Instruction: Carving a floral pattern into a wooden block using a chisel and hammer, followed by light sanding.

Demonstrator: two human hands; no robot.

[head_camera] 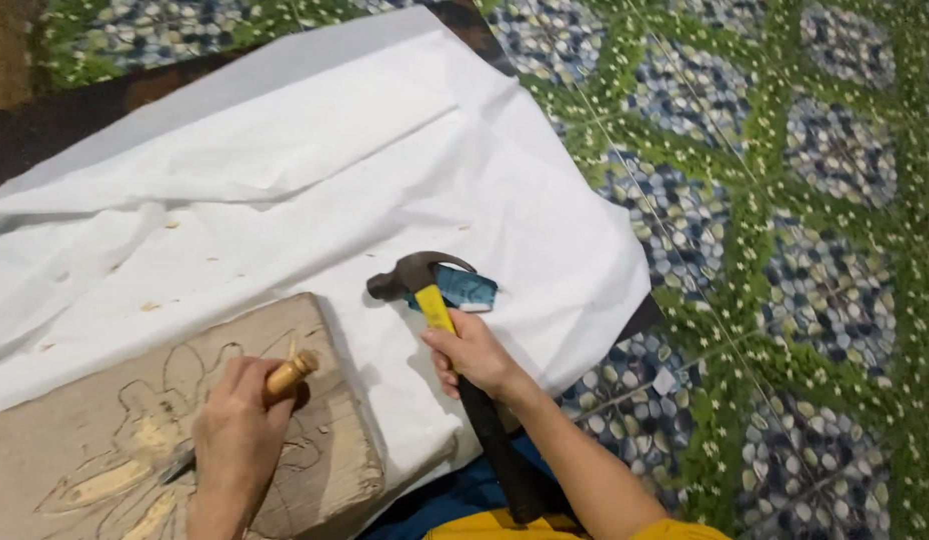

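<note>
A big floor (805,250) with green and blue pebble patterns fills the right side. A white sheet (315,180) lies spread over it, with small wood chips on it. On the sheet sits a thick wooden block (325,440) with a flower shape drawn and partly cut into its top. The right hand (475,355) has its fingers wrapped tight around a hammer (435,300) with a yellow and black handle, its head raised above the sheet. The left hand (240,430) grips a chisel (285,378) with a wooden handle, pressed on the block. A small blue thing (467,288) lies behind the hammer head.
</note>
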